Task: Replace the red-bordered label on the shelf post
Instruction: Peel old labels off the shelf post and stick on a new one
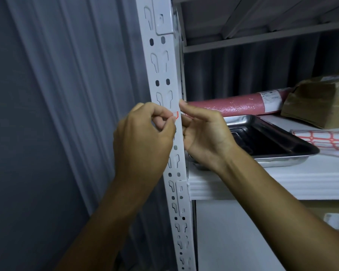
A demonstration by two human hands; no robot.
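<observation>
No words or numbers can be read anywhere here. The small red-bordered label (176,115) by the shelf post (164,79) shows only a bit of its red edge, with no writing to see. The pink roll (237,106) on the shelf has a white sticker (272,100) with tiny dark print, but it is too small and blurry to read. The brown parcel (319,100) has a pale sticker (335,77) on top, and its print is too faint as well. The sheet of red-bordered labels (323,138) beside the metal tray (278,159) shows blank white boxes.
</observation>
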